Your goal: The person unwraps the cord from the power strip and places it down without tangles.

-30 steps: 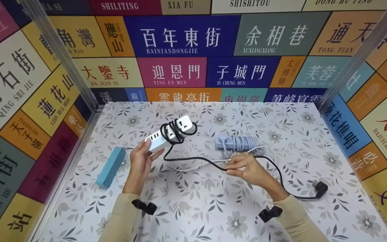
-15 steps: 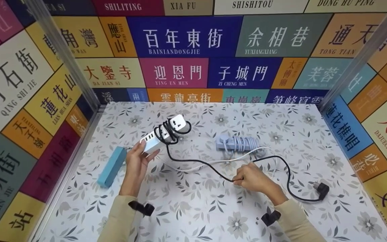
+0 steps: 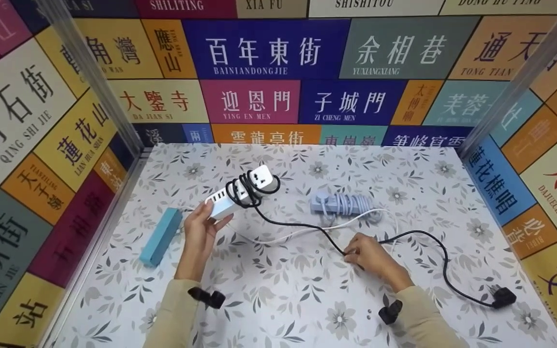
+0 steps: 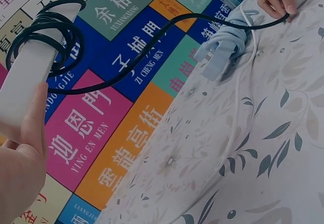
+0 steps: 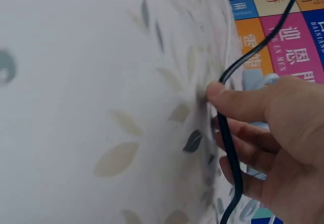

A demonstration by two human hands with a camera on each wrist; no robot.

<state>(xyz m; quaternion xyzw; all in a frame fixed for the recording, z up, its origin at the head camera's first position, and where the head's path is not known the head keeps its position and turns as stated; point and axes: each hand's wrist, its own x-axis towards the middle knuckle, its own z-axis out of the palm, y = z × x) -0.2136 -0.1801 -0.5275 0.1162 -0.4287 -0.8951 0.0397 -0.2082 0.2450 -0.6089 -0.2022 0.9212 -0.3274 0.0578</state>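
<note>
My left hand [image 3: 198, 237] grips one end of a white power strip [image 3: 223, 209] and holds it tilted, its far end up. Several turns of black cable [image 3: 242, 189] are wound round the strip's far half. From there the loose length runs right to my right hand [image 3: 374, 258], which pinches it between thumb and fingers. In the right wrist view the cable [image 5: 230, 148] passes under the thumb and along the inner side of the fingers. Beyond that hand it curves to a black plug [image 3: 504, 297], lying on the table at the right.
A pale blue power strip [image 3: 316, 207] wrapped in its own cord lies behind my right hand. At the left lies a teal bar-shaped block [image 3: 161, 237]. A white cord [image 3: 278, 239] crosses the flower-patterned table [image 3: 269, 299]. Printed walls stand at the back and sides.
My right hand has moved right and slightly toward me along with the black cable. The plug has slid right across the table. My left hand keeps hold of the white power strip.
</note>
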